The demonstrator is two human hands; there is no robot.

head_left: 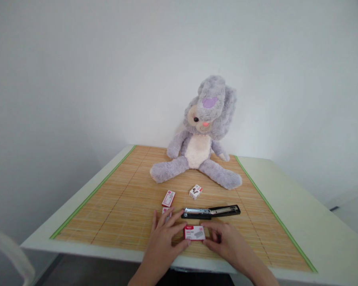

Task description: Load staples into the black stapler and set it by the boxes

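A small red and white staple box (194, 232) lies on the bamboo mat (122, 206) near the front edge. My left hand (163, 239) pinches its left end and my right hand (224, 239) pinches its right end. Just behind the box a black stapler (211, 212) lies swung open flat, its metal channel showing. A second small box (166, 210) peeks out behind my left fingers.
Two more small boxes lie further back, one flat (168, 198) and one tilted (195, 191). A grey plush rabbit (200, 139) sits at the back of the mat against the white wall. The white table (301, 206) extends to the right.
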